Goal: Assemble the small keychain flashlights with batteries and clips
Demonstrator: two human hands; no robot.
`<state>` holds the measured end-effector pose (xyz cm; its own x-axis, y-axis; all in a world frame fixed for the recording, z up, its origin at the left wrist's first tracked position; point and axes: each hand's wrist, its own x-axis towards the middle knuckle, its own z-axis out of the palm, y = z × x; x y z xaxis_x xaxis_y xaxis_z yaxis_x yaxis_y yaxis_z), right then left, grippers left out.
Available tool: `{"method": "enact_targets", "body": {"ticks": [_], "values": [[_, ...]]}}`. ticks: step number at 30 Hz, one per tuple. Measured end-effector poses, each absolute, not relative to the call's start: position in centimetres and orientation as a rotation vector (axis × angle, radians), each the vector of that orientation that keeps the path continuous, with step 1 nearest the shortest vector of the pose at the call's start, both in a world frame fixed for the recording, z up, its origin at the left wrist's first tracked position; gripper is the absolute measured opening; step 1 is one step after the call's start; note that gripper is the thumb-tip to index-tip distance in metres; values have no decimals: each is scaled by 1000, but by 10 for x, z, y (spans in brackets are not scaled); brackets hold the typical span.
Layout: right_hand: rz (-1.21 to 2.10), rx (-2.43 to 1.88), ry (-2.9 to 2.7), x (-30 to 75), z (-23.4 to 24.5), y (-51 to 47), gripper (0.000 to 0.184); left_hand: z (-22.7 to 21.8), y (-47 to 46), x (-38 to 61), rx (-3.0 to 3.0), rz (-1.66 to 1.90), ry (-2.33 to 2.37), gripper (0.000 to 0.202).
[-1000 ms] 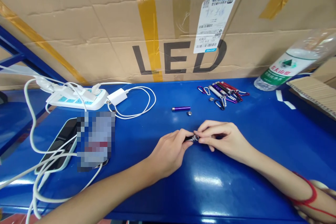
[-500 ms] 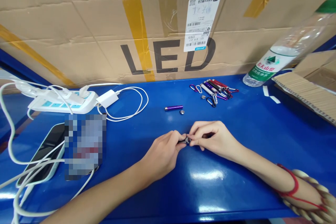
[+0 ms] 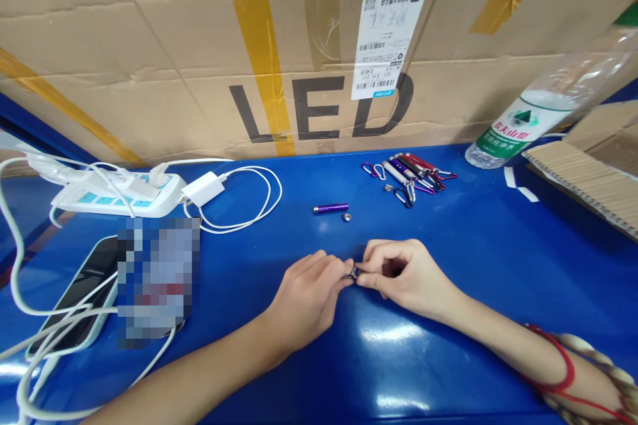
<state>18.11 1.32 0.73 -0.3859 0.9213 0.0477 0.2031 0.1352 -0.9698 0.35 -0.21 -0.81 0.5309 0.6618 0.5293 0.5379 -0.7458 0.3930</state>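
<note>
Purple tube; power strip; on blue table

Carton: "LED"; label: "101 E19 217"; bottle: "农夫山泉"

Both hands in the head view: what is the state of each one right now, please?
Left hand: closed, holding a small dark metal-ended piece.
Right hand: fingertips at the same piece; whether its grip is closed on it cannot be told.

Apparent workshop: blue table, 1 LED carton
</note>
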Motion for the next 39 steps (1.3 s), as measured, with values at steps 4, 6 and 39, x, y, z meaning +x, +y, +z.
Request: {"method": "enact_targets", "body": {"ticks": [4, 6, 39], "values": [[1321, -1140, -1699, 181, 8, 14, 33, -9, -2, 4, 2592, 1021, 1065, 13], [1335, -1158, -1688, 181, 7, 15, 34, -9, -2, 4, 2576, 1034, 1076, 12], [1389, -1137, -1735, 187, 10, 20, 31, -9, -1, 1, 2419, 950, 900, 14]]}}
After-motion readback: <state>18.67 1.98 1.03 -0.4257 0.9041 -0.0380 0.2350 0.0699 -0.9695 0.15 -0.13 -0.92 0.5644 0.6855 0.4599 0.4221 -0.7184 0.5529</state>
